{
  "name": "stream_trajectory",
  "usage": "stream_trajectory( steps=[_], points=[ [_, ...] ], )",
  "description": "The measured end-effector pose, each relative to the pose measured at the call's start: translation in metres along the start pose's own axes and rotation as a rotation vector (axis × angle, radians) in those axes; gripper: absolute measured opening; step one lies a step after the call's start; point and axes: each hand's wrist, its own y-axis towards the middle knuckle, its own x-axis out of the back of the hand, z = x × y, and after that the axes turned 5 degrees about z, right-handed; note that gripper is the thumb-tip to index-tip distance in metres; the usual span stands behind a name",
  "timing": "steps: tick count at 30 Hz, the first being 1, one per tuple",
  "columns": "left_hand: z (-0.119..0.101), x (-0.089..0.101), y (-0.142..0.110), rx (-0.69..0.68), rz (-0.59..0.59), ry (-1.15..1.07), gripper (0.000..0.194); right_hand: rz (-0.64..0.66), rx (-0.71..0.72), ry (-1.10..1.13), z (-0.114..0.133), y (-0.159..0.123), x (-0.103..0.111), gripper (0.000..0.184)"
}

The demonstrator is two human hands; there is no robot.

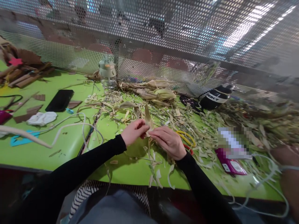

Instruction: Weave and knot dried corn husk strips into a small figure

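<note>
A pale dried corn husk [148, 119] stands upright between my two hands, its tip pointing away from me. My left hand [135, 132] pinches its lower left side with thumb and forefinger. From the other side, my right hand [169, 142] closes its fingertips on the base of the same husk. Thin strips [152, 165] dangle or lie just below the hands; I cannot tell whether they are joined to the husk. Close to my right hand lie yellow-handled scissors or a similar yellow loop [187, 138] and a red piece [188, 148], partly hidden.
Husk scraps [205, 149] litter the green table [67, 155]. Bundled husks [158, 93] and a clear bottle [107, 73] stand before the perforated metal screen [144, 40]. A phone [59, 100], crumpled tissue [42, 118] and white cable [70, 125] lie left. Another person's arm [286, 158] is at right.
</note>
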Motion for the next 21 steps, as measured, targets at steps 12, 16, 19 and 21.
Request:
stream_trajectory(
  steps=[12,16,19,21],
  points=[
    [-0.009,0.011,0.008,0.065,-0.118,-0.126,0.028,-0.133,-0.276,0.450,-0.019,0.015,-0.028,0.018],
    [-0.001,0.011,0.007,-0.027,-0.127,0.009,0.025,-0.170,-0.429,0.454,-0.020,0.011,-0.032,0.022],
    [0.004,0.010,0.006,-0.057,-0.066,0.166,0.018,-0.178,-0.472,0.433,-0.021,0.006,-0.034,0.020],
    [0.007,0.010,0.005,-0.062,-0.058,0.235,0.015,-0.186,-0.459,0.451,-0.021,0.004,-0.036,0.019]
  ],
)
